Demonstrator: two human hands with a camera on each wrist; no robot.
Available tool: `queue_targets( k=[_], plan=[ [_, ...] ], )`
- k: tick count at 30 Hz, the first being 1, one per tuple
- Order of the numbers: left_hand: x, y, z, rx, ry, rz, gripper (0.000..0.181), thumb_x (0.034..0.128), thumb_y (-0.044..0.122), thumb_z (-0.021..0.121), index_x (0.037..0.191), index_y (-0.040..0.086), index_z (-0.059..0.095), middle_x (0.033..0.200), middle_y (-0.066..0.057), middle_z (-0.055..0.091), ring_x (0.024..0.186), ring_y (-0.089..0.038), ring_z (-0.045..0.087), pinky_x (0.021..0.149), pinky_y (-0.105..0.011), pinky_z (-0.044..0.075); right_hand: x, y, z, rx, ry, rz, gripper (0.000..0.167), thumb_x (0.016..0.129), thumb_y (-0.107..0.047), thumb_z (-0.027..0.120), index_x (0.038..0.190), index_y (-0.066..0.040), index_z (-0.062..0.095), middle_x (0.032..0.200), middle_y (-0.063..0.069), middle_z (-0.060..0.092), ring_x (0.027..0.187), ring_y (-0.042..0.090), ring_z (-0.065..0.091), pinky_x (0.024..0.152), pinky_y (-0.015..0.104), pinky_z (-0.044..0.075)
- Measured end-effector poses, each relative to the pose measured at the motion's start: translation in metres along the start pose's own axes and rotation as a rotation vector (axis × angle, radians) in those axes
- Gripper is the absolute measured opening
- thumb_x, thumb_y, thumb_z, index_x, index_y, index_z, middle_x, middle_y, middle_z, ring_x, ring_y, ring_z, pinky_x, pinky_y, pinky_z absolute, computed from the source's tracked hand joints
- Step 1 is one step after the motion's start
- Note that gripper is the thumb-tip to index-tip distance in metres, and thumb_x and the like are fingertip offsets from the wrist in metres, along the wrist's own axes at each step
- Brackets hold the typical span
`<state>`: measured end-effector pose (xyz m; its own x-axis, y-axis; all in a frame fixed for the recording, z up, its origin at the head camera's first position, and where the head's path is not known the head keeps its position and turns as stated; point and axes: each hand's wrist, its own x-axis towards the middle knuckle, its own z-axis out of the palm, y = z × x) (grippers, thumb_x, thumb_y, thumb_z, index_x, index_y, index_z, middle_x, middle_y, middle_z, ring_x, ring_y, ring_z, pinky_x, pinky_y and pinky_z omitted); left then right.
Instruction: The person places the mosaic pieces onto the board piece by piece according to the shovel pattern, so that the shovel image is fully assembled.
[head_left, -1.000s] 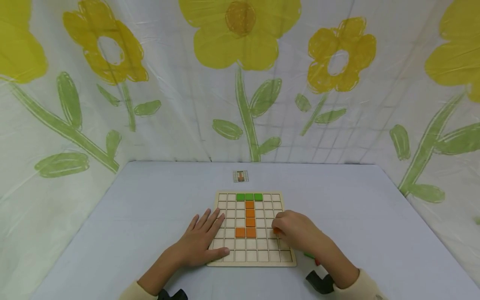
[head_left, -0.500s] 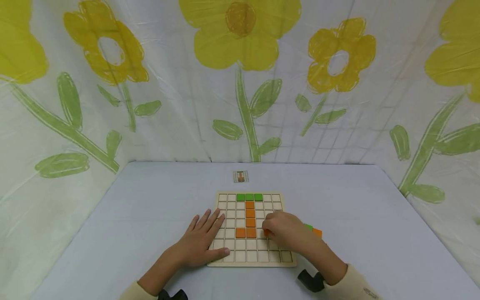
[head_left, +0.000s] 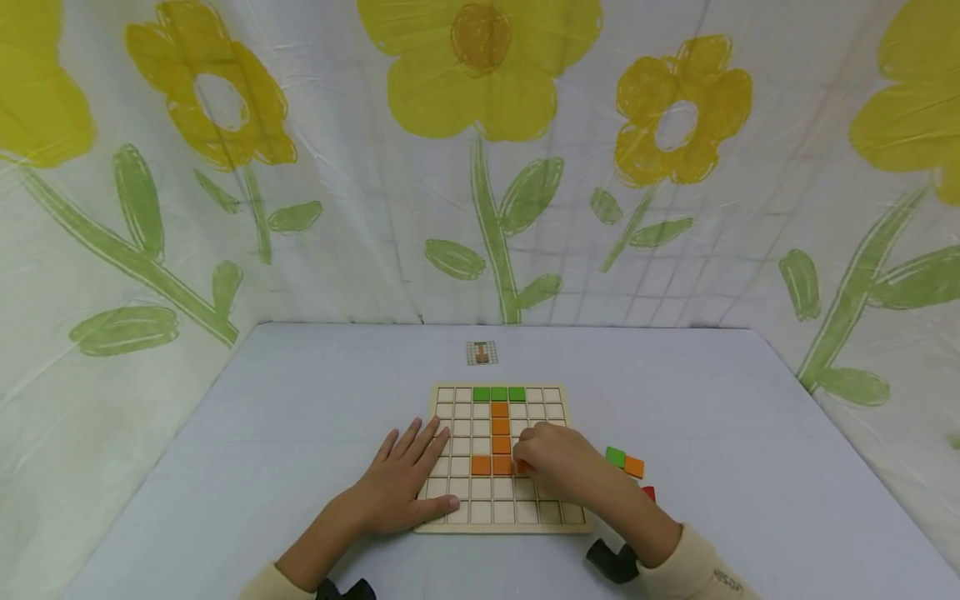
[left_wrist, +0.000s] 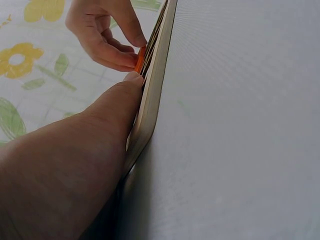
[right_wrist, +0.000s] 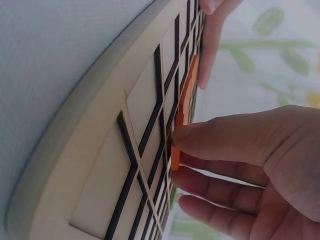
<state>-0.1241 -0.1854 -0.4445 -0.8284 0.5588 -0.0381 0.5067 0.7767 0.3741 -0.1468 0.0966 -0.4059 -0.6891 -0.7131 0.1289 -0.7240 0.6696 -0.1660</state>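
Note:
A wooden grid board (head_left: pixel 510 528) lies on the table. My left hand (head_left: pixel 397 492) rests flat on its left side with fingers spread, the thumb over the lower left cells. Between thumb and fingers, my right hand (head_left: pixel 562 462) pinches an orange square tile (right_wrist: pixel 175 157). That tile is at the cell just right of the lowest orange tile (head_left: pixel 502 466) in the column; in the right wrist view it touches or nearly touches the grid. Three green tiles (head_left: pixel 498 394) fill middle cells of the top row. Orange tiles run down below them, with another orange tile (head_left: pixel 481 466) beside the column's foot.
Right of the board lie a loose green tile (head_left: pixel 615 457), an orange tile (head_left: pixel 634 467) and a red tile (head_left: pixel 648 493), partly covered by the right forearm. A small patterned card (head_left: pixel 482 352) lies beyond the board. A flower-printed cloth (head_left: pixel 337 250) hangs behind the table.
My right hand has moved left across the board with the orange tile, up to the orange column. The loose tiles at the right have come into sight. My left hand stays put.

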Motion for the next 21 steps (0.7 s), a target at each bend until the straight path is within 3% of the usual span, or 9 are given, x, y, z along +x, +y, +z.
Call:
queue_targets(
  k=[10,13,17,19,21],
  plan=[
    [-0.001,-0.002,0.002,-0.003,0.024,0.01,0.095,0.095,0.069,0.048,0.161,0.007,0.02,0.167,-0.013,0.009,0.151,-0.039,0.005,0.115,-0.063,0.005,0.002,-0.007,0.002,-0.033,-0.017,0.015,0.01,0.084,-0.004,0.08,0.085,-0.014,0.078,0.085,-0.003,0.071,0.078,0.012,0.065,0.071,0.025,0.054],
    [0.0,-0.004,0.004,-0.011,0.037,0.016,0.095,0.0945,0.069,0.05,0.161,0.007,0.02,0.167,-0.013,0.01,0.151,-0.038,0.005,0.115,-0.063,0.005,-0.003,-0.011,0.003,-0.106,-0.024,0.001,0.011,0.082,-0.004,0.081,0.088,-0.012,0.078,0.089,-0.002,0.072,0.081,0.013,0.065,0.072,0.025,0.055],
    [0.001,-0.007,0.009,-0.009,0.049,0.018,0.096,0.0939,0.071,0.048,0.161,0.009,0.019,0.168,-0.011,0.009,0.152,-0.036,0.004,0.115,-0.063,0.005,-0.018,-0.02,0.003,-0.226,-0.053,-0.041,0.013,0.086,-0.008,0.079,0.098,-0.008,0.075,0.109,0.005,0.072,0.097,0.019,0.068,0.082,0.03,0.056],
    [0.001,-0.008,0.011,0.001,0.046,0.011,0.096,0.0936,0.073,0.045,0.162,0.011,0.018,0.168,-0.008,0.007,0.152,-0.034,0.003,0.115,-0.061,0.005,-0.028,-0.022,0.002,-0.214,-0.057,-0.052,0.011,0.089,-0.01,0.076,0.099,-0.008,0.074,0.117,0.007,0.07,0.106,0.022,0.067,0.088,0.034,0.055],
    [0.002,-0.009,0.011,0.005,0.045,0.004,0.097,0.0931,0.074,0.045,0.162,0.012,0.018,0.168,-0.008,0.007,0.152,-0.033,0.003,0.116,-0.06,0.005,-0.038,-0.02,-0.002,-0.135,-0.054,-0.043,0.007,0.091,-0.011,0.073,0.098,-0.011,0.073,0.117,0.004,0.07,0.111,0.022,0.066,0.092,0.037,0.053]
  ],
)
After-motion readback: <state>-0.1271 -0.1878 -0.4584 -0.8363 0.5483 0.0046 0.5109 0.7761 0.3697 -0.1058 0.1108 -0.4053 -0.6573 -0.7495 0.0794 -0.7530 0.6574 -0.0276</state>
